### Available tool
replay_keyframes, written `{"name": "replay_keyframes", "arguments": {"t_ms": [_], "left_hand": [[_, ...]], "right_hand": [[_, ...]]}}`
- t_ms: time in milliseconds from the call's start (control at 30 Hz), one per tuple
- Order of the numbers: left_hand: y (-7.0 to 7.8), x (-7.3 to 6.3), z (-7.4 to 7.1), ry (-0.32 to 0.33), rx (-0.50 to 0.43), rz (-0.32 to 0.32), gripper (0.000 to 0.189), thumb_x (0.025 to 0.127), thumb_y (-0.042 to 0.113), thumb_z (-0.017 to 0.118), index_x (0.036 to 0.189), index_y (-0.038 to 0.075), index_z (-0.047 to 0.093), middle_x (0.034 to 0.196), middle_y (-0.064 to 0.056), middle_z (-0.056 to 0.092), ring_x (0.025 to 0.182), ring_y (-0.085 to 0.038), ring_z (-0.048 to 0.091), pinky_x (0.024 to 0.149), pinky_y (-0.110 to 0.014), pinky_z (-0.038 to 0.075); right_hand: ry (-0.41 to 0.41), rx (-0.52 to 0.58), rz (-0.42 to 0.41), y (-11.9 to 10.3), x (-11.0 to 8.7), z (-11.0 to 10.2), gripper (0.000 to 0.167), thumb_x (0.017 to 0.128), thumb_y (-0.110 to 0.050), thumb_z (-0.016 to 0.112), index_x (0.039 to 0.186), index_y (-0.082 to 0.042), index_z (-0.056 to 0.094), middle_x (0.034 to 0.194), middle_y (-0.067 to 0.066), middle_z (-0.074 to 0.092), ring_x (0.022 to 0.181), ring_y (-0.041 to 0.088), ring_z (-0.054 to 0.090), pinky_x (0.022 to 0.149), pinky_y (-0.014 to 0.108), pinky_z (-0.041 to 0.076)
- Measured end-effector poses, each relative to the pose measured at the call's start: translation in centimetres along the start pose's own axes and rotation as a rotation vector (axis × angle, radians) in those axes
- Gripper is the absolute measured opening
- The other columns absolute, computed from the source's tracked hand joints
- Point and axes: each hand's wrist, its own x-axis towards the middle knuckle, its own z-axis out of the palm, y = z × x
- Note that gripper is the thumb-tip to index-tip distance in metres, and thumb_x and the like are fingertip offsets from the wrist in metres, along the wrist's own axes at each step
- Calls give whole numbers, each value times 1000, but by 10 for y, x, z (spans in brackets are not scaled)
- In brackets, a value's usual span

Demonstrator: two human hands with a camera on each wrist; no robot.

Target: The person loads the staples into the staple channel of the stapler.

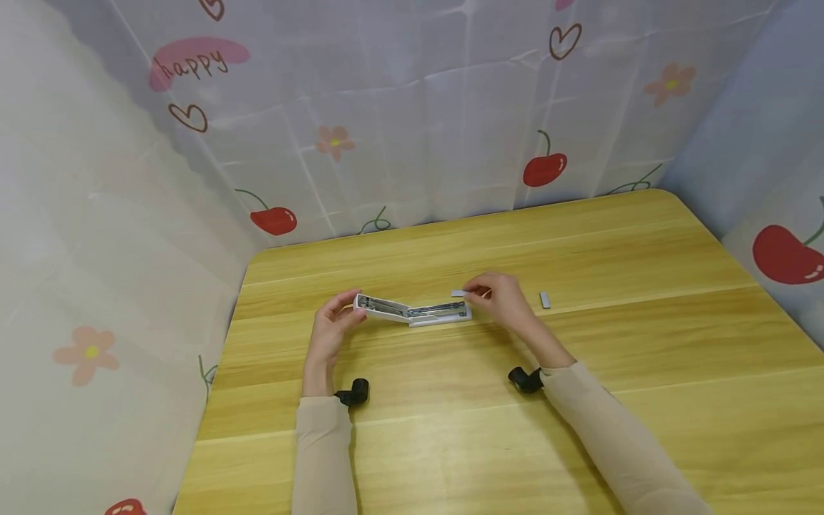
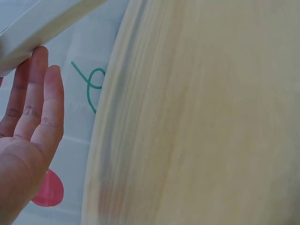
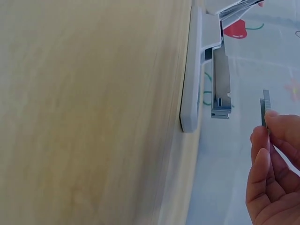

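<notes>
A white stapler (image 1: 440, 313) lies opened wide on the table, its metal staple channel (image 3: 220, 79) exposed. My left hand (image 1: 330, 330) grips the end of its raised top arm (image 1: 384, 308) between thumb and fingers. In the left wrist view, the fingers of the left hand (image 2: 33, 108) reach up to the white arm's underside. My right hand (image 1: 505, 300) pinches a short strip of staples (image 1: 458, 293) between thumb and forefinger, just beyond the stapler's base end. The right wrist view shows that strip (image 3: 266, 108) beside the channel, apart from it.
Another small strip of staples (image 1: 545, 300) lies on the wooden table (image 1: 438, 429) to the right of my right hand. A printed curtain (image 1: 412, 107) hangs behind the table's far edge. Small black cameras (image 1: 354, 393) are worn at both wrists.
</notes>
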Motion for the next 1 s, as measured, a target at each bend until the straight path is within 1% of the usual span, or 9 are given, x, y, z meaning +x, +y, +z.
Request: {"name": "replay_keyframes", "arguments": {"t_ms": [133, 267, 533, 700, 833, 1000], "left_hand": [[0, 0, 0, 1, 6, -3, 41, 89, -9, 62, 130, -8, 54, 108, 4, 62, 92, -8, 64, 89, -31, 57], [0, 1, 1, -8, 2, 5, 46, 89, -9, 62, 133, -13, 49, 107, 5, 62, 92, -9, 64, 87, -28, 57], [1, 1, 1, -12, -14, 17, 38, 89, -8, 64, 126, -4, 58, 107, 4, 63, 92, -10, 65, 83, -25, 57], [1, 0, 1, -15, -23, 21, 38, 88, -9, 64, 125, -3, 59, 107, 3, 63, 92, -9, 65, 83, -24, 57], [1, 0, 1, -16, -22, 17, 38, 88, -8, 65, 124, 0, 61, 107, 3, 63, 91, -9, 65, 83, -23, 57], [1, 0, 1, -6, -19, 11, 36, 88, -8, 65, 123, 1, 62, 106, 4, 64, 91, -10, 65, 84, -25, 57]], "right_hand": [[-9, 13, -4, 0, 1, 3, 13, 88, -7, 72, 98, 0, 74, 94, 14, 71, 81, 24, 66, 71, 37, 58], [-19, 16, 8, 1, 1, 5, 12, 88, -8, 72, 98, -1, 74, 93, 13, 70, 81, 23, 66, 71, 37, 58], [-48, -8, 3, 4, 3, 8, 11, 88, -7, 72, 96, -1, 74, 92, 12, 70, 80, 22, 65, 71, 36, 58], [-71, -21, 6, 3, 4, 8, 10, 88, -8, 72, 96, -2, 75, 92, 11, 70, 80, 21, 65, 72, 36, 57], [-85, -28, 12, 2, 4, 8, 10, 88, -8, 72, 96, -3, 75, 92, 11, 70, 80, 20, 64, 72, 36, 57], [-102, -51, -8, 5, 3, 11, 9, 88, -8, 72, 96, -4, 75, 93, 10, 70, 79, 20, 64, 70, 35, 56]]}}
